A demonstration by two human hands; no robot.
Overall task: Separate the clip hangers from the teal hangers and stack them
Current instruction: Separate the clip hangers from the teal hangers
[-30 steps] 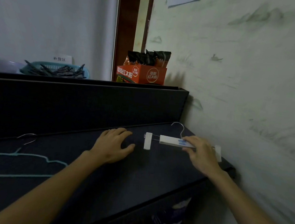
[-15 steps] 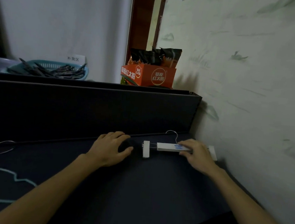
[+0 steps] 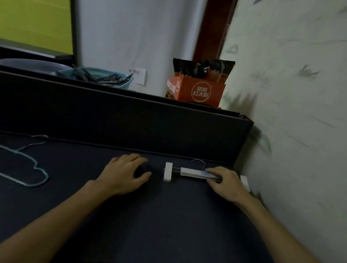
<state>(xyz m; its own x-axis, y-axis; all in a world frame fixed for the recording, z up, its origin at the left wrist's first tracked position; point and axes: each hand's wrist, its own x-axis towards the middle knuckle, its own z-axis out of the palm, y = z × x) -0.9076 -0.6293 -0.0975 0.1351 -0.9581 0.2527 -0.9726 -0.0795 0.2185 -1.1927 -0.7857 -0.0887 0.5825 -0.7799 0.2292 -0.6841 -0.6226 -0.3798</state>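
A white clip hanger [image 3: 192, 172] with a metal hook lies flat on the dark table [image 3: 160, 224] near the right wall. My right hand [image 3: 226, 183] rests on its right half, fingers laid over the bar, hiding part of it and most of the right clip. My left hand [image 3: 125, 173] rests on the table just left of the hanger's left clip, fingers loosely curled, holding nothing. A teal wire hanger [image 3: 18, 165] lies flat at the far left of the table.
A dark raised panel [image 3: 127, 123] runs along the back of the table. Behind it stand a teal basket [image 3: 97, 77] of dark clips, a grey basin [image 3: 27, 65] and an orange box [image 3: 195, 90] of snack bags. A patterned wall [image 3: 305, 122] bounds the right side.
The view has swung left and up, so the teal hanger shows more fully. Both hands and the clip hanger stay in nearly the same place on the table.
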